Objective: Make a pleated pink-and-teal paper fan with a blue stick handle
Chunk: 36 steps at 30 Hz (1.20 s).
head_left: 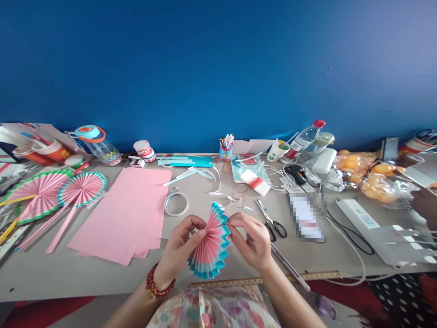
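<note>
Right of the pink paper stack [119,214]: pleated fan [211,248] in two hands

The left hand [184,238] is gripping the pleated fan between thumb and fingers; the right hand [252,238] is pinching at its blue edge. A tape roll [176,214] is lying just beside the stack, scissors [269,219] well apart from it

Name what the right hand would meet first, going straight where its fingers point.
Probably the pleated fan: its blue edge lies at or against the right hand, though depth leaves exact contact unclear.
</note>
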{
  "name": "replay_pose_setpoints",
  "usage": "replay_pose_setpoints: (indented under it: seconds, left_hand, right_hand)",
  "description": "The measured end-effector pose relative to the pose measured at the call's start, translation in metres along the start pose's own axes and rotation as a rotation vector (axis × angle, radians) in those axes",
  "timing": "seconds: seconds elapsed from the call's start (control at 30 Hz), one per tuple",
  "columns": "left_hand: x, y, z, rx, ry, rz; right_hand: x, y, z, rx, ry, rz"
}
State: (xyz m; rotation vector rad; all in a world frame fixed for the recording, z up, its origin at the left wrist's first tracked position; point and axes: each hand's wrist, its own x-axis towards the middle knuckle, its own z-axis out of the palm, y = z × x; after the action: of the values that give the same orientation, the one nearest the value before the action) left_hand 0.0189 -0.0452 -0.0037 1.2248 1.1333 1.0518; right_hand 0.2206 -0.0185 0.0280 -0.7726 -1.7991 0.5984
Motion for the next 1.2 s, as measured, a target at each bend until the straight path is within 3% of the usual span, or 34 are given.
replay_pose_setpoints:
  seconds: [0.1,0.27,0.57,0.87,1.2]
  left_hand:
    - [0.003,0.005,-0.006,0.059,-0.074,-0.013]
    - [0.006,0.013,-0.01,0.084,-0.047,-0.036]
    - [0.007,0.01,-0.009,0.06,-0.114,-0.019]
    - [0.008,0.007,-0.008,0.031,-0.133,-0.042]
    - [0.007,0.004,-0.005,-0.272,-0.108,-0.152]
  right_hand:
    - [-0.002,0.006,0.0,0.051,-0.034,0.05]
    - [-0.003,0.014,-0.001,0.073,-0.075,0.108]
    - [-0.003,0.022,-0.003,0.209,-0.092,0.219]
    - [0.002,0.028,-0.009,0.191,-0.138,0.241]
    - [0.001,0.03,-0.009,0.243,-0.197,0.229]
